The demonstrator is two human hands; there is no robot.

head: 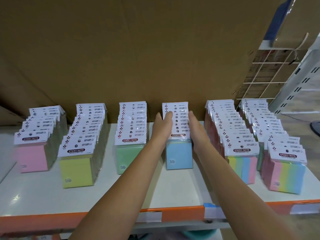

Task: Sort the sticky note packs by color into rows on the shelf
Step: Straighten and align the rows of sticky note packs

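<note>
Six rows of plastic-wrapped sticky note packs stand on the flat white shelf, each row running from front to back. From the left of the frame they go pink row, yellow row, green row, blue row, then two rainbow-striped rows at the right.

Each row looks like one color, so I think the sorting is almost done and this step is tidying. The left hand and the right hand sit on either side of the blue row, in the middle of the frame. Both hands are flat with straight fingers and touch the white card tops of the packs.

The next move likely needs a soft push inward, so the packs line up and none tip over. The blue packs stand upright and close together, with shiny wrap.
</note>
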